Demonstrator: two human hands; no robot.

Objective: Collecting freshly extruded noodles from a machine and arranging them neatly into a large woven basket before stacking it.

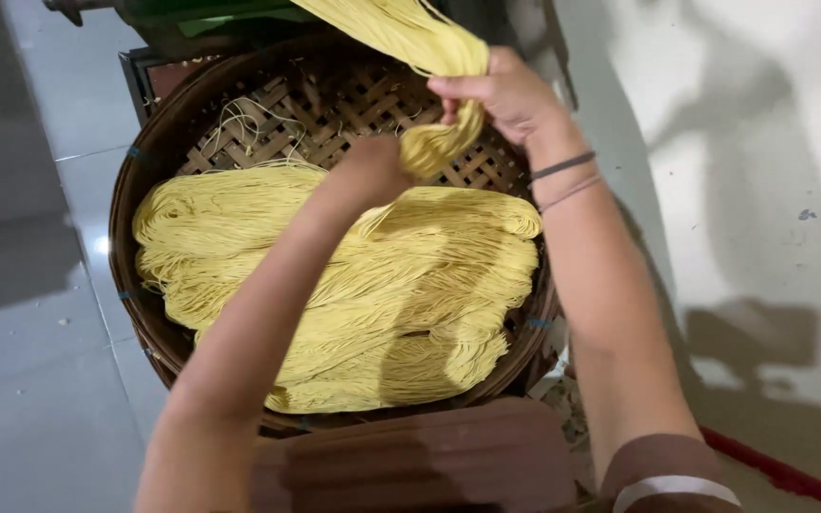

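Container: a round woven bamboo tray (239, 114) with a dark rim; its open lattice base shows bare at the far side.
Contents: folded yellow noodle bundles (382, 294) lie side by side and cover the near two thirds of the tray; a few loose strands lie on the bare lattice.
Support: the tray rests on a brown stand (448, 456), above a pale tiled floor (30, 380).
Right hand (505, 95): fingers closed, pinching a noodle skein (439, 57) at its bend; two thin bands circle the wrist.
Left hand (372, 166): seen from behind; it touches the skein's lower folded end, but the degree of closure cannot be determined.
Skein position: held above the far half of the tray.
Skein axis: the strands descend from the top edge of the view, running down and to the right to the right hand, then fold back towards the left hand.
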